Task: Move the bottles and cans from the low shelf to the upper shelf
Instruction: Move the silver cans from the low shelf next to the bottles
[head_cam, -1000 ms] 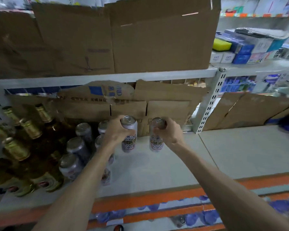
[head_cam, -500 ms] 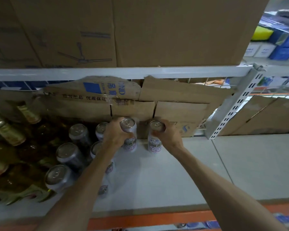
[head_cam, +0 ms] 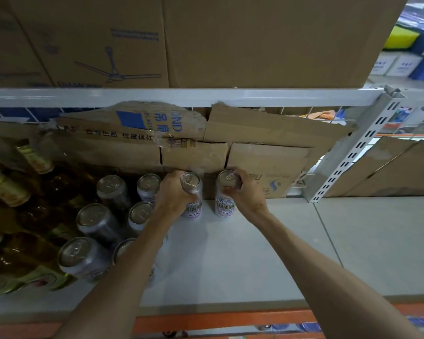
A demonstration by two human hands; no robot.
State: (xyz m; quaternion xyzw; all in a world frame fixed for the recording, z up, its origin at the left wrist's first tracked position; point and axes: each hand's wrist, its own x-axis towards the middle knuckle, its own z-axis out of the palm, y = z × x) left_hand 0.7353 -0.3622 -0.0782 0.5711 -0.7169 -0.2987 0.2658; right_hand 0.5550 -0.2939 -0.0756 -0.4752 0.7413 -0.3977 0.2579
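My left hand (head_cam: 173, 195) grips a white patterned can (head_cam: 193, 206) near its top. My right hand (head_cam: 248, 195) grips a second, matching can (head_cam: 225, 205) the same way. Both cans stand upright at the back of the grey shelf (head_cam: 255, 253), close to the cardboard backing (head_cam: 267, 162), about a hand's width apart. To their left stand several more silver-topped cans (head_cam: 97, 220) in rows. Further left are dark glass bottles with gold foil necks (head_cam: 5, 187).
Large cardboard boxes (head_cam: 206, 40) fill the shelf above, whose white front rail (head_cam: 206, 96) runs across the view. A perforated white upright (head_cam: 353, 152) divides this bay from the right bay. An orange strip (head_cam: 206, 321) edges the shelf front.
The view has closed in on the shelf. Both hands have carried their cans further back and lower, down to the shelf surface by the cardboard backing.
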